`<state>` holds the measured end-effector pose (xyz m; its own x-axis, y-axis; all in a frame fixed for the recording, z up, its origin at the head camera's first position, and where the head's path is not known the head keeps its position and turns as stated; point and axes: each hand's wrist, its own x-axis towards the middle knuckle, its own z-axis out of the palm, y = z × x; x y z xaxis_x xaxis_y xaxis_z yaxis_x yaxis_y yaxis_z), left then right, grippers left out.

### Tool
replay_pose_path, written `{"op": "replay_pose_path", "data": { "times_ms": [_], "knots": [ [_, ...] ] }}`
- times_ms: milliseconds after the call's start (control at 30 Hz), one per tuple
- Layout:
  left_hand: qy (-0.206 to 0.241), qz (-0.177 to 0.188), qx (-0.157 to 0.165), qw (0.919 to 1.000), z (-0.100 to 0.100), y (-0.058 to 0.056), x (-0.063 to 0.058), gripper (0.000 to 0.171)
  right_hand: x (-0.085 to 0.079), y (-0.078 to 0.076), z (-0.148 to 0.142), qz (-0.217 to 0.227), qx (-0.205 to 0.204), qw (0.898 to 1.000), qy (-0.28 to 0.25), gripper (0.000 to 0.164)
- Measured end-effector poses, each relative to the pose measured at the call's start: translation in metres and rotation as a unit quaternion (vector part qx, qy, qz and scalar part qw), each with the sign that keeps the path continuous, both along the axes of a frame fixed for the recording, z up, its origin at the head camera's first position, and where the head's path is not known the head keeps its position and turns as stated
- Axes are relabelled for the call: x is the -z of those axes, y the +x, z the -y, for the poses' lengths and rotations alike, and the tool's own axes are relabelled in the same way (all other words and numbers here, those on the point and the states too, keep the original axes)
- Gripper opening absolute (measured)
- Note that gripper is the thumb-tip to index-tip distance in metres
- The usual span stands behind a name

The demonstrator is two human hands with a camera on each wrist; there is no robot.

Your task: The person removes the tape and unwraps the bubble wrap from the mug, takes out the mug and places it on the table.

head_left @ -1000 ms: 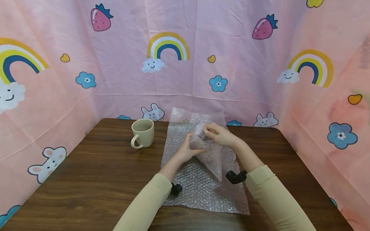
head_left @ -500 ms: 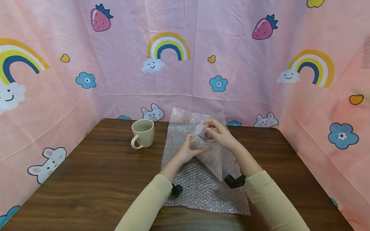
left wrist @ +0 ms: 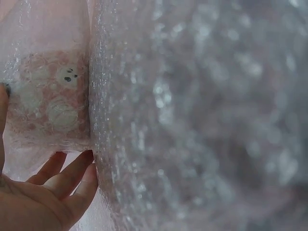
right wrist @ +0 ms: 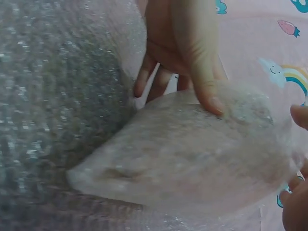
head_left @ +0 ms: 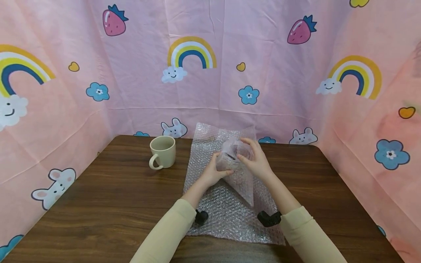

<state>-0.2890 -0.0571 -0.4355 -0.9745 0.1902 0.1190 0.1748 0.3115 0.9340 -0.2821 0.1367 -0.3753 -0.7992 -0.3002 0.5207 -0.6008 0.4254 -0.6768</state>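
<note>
At the middle of the table, a bubble-wrap bundle (head_left: 239, 179) tilts above a flat sheet of bubble wrap, its mouth facing up. My left hand (head_left: 212, 171) grips the left side, thumb across the front. Over at the mouth, my right hand (head_left: 258, 162) curves thumb and fingers around the right rim. Through the clear layers in the left wrist view shows a pink patterned thing (left wrist: 48, 96) with pale shapes; its kind cannot be made out. The right wrist view shows the left thumb pressing on the bundle (right wrist: 192, 154), with right fingertips (right wrist: 293, 202) at the right edge.
A cream mug (head_left: 163, 151) stands left of the bubble-wrap sheet (head_left: 227, 223), handle toward the near left. Brown wood table (head_left: 115, 204) surrounds both. A pink printed curtain (head_left: 223, 87) closes off the back and both sides.
My right thumb and fingers have spread apart and shifted from the inside of the bundle's mouth to its right rim. The left hand keeps its grip in place.
</note>
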Motion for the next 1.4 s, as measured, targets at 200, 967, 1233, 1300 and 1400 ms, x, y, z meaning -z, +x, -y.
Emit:
{"op": "replay_pose_path", "data": {
  "times_ms": [200, 967, 1233, 1300, 1400],
  "knots": [
    [-0.014, 0.007, -0.001, 0.9999, 0.001, 0.000, -0.001, 0.086, 0.006, 0.008, 0.001, -0.006, 0.052, 0.999, -0.008, 0.053],
    [-0.055, 0.003, 0.017, 0.9983, 0.016, 0.000, -0.022, 0.083, 0.016, 0.021, 0.003, 0.020, 0.142, 0.989, -0.018, 0.065],
    [-0.047, -0.023, 0.010, 0.9986, 0.019, -0.008, -0.025, 0.082, 0.021, 0.018, 0.000, 0.050, 0.140, 0.989, -0.007, 0.058],
    [-0.038, -0.029, 0.017, 0.9987, 0.019, -0.010, -0.025, 0.081, 0.023, 0.017, 0.000, 0.044, 0.140, 0.989, -0.011, 0.055],
    [-0.021, -0.036, 0.027, 0.9988, 0.019, -0.012, -0.027, 0.076, 0.023, 0.016, 0.000, 0.040, 0.140, 0.989, -0.015, 0.052]
  ]
}}
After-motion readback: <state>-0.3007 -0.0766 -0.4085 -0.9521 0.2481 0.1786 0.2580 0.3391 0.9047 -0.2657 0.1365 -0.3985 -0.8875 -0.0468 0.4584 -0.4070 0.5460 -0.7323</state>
